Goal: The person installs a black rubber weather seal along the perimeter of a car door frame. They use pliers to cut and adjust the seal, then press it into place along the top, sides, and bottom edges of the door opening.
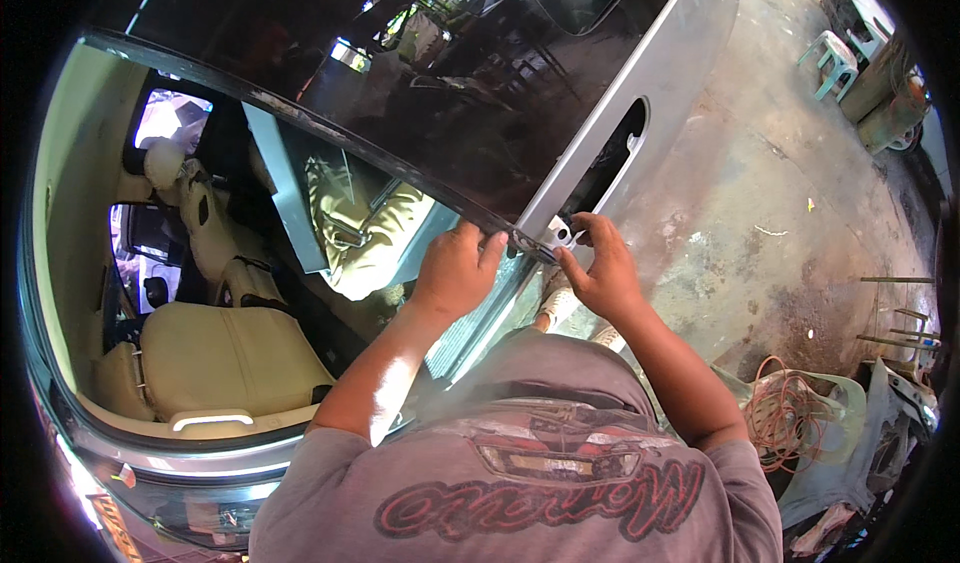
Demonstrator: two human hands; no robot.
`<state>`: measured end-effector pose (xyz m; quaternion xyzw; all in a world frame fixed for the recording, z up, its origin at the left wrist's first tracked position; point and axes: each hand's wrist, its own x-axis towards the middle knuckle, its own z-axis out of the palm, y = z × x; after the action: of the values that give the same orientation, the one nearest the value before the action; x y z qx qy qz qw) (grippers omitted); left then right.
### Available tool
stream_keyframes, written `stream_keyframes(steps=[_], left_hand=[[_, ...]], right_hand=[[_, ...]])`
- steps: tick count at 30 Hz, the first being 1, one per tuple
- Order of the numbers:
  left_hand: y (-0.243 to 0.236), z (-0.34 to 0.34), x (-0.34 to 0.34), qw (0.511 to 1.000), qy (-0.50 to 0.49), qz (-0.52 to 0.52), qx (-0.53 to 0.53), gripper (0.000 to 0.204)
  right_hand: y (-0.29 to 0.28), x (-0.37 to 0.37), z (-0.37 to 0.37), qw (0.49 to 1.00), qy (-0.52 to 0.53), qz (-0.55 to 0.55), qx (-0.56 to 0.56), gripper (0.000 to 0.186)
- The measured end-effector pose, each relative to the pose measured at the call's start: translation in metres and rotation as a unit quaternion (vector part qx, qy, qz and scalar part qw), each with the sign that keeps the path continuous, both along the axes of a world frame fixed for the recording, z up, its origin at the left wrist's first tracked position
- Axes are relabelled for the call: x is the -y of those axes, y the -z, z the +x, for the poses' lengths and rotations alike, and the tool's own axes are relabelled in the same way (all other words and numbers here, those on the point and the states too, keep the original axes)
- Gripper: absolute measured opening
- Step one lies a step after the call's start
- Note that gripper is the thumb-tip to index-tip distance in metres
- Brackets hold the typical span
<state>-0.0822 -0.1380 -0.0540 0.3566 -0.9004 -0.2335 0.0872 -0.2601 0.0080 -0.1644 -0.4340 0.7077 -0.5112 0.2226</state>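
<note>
A large dark glossy pane [430,93] with a grey frame [640,63] spans the space in front of me. Along its near edge runs a dark, worn trim strip [330,141]. My left hand [455,271] grips the strip close to its right end, thumb on the near side. At the frame's corner, a small pale bracket with holes [557,231] shows. My right hand [605,275] has thumb and forefinger curled around this corner, just below a long cutout [618,148] in the frame. Some fingertips are hidden behind the edge.
To the left lies a car interior with a beige seat [225,358] and a pale grab handle [212,421]. A coil of orange cable [785,418] lies at the lower right. A small stool [832,63] stands on the concrete floor [770,213] at the far right.
</note>
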Motion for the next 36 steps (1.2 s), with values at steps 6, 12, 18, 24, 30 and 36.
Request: stream_keyframes(steps=[6,12,18,24,30,36], left_hand=[[0.01,0.0,0.012,0.997,0.029,0.041,-0.062,0.023],[-0.011,0.003,0.038,0.986,0.132,0.097,-0.026,0.028],[-0.007,0.0,0.108,0.942,0.334,0.02,-0.014,0.051],[0.014,-0.017,0.118,0.917,0.337,0.104,-0.185,0.056],[0.019,-0.028,0.122,0.883,0.342,0.242,-0.211,0.051],[0.03,-0.018,0.124,0.84,0.331,0.32,-0.289,0.044]], right_hand=[[-0.01,0.011,0.016,0.998,0.016,-0.039,-0.055,0.112],[-0.026,0.046,0.038,0.982,0.08,-0.048,-0.163,0.136],[-0.032,0.058,0.051,0.981,0.125,-0.059,-0.138,0.125],[-0.019,0.059,0.063,0.975,0.149,-0.065,-0.153,0.108],[-0.045,0.047,0.065,0.968,0.172,0.067,-0.167,0.117],[-0.059,0.033,0.079,0.956,0.186,0.085,-0.212,0.114]])
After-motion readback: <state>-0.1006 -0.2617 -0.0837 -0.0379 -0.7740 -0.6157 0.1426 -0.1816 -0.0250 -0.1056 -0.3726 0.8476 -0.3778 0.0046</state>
